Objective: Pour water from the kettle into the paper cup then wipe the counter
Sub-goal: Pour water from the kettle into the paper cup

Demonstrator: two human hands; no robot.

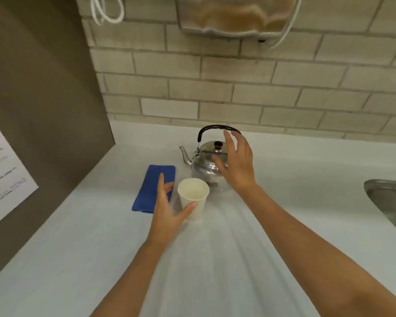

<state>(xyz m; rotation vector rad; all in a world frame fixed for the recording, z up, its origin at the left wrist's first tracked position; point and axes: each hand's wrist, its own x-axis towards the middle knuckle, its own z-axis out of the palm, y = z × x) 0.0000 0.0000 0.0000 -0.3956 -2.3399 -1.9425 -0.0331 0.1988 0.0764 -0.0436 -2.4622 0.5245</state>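
A shiny metal kettle (207,156) with a black arched handle and its spout pointing left stands on the white counter (215,259). A white paper cup (193,193) stands upright just in front of it. My left hand (169,209) is open around the cup's left side, thumb touching its front wall, fingers spread behind. My right hand (237,163) hovers open over the kettle's right side, fingertips close to the handle, not gripping it. A folded blue cloth (153,187) lies flat to the left of the cup.
A steel sink (389,202) sits at the right edge. A brown side panel with a paper notice (2,179) walls off the left. A tiled wall rises behind, with a wall-mounted appliance (236,14) and white cords above.
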